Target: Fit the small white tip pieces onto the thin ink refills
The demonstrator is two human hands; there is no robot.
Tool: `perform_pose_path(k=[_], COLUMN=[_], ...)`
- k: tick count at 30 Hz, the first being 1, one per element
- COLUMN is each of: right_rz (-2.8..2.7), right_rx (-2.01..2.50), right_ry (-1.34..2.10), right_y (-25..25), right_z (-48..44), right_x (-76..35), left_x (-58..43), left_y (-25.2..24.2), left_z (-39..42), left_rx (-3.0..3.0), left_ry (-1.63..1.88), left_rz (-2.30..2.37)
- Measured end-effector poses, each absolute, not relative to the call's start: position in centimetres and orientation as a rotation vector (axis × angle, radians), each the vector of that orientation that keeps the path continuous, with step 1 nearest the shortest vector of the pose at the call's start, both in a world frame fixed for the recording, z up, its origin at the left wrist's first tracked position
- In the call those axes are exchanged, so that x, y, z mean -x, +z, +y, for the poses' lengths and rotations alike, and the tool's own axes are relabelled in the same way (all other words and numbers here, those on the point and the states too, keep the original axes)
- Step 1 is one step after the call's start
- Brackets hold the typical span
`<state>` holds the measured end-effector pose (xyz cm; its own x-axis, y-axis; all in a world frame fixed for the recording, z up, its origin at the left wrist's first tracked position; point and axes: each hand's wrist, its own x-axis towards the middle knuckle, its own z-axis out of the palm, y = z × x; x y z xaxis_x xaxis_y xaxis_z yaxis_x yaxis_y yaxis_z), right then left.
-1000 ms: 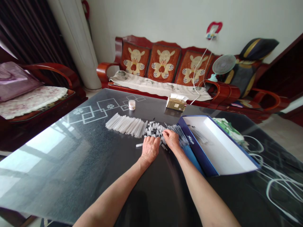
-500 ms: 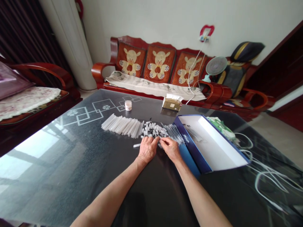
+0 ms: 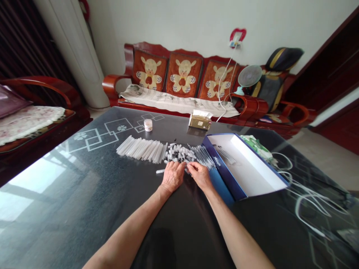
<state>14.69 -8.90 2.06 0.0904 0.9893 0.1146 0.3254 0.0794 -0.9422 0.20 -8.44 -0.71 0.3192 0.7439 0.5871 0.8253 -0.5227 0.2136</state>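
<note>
My left hand (image 3: 173, 176) is closed near the middle of the dark table, palm down. Out of its left side pokes the end of a translucent tube (image 3: 160, 171); the rest is hidden under the fingers. My right hand (image 3: 199, 175) pinches thumb and fingertips together close to the left thumb; what sits in the pinch is too small to name. Just beyond both hands lies a pile of small white and black pieces (image 3: 179, 152). To its left, translucent tubes (image 3: 141, 149) lie side by side; to its right are thin rods like pen refills (image 3: 201, 155).
An open blue box with white inside (image 3: 249, 164) stands at right, with several thin rods in it. Behind are a tissue box (image 3: 199, 120) and a small round container (image 3: 148, 125). White cables (image 3: 304, 190) and a green-white bag (image 3: 256, 145) lie beyond the box.
The whole view has shifted slightly, so things appear a little farther left. Both hands keep nearly the same pose, fingertips close together.
</note>
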Motion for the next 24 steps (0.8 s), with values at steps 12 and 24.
perform_pose_path(k=[12,24], right_rz=[-1.676,-2.151], right_rx=[1.435,1.66], right_ry=[0.162,-0.094], right_y=[3.0,3.4], right_z=[-9.8,-7.9], right_x=[-18.1,-18.4], left_x=[0.3,1.8], left_y=[0.5,-0.8], left_z=[-9.3,-9.2], left_rx=[2.41,2.371], left_ry=[-0.842,-0.814], left_rz=[-1.579,-1.527])
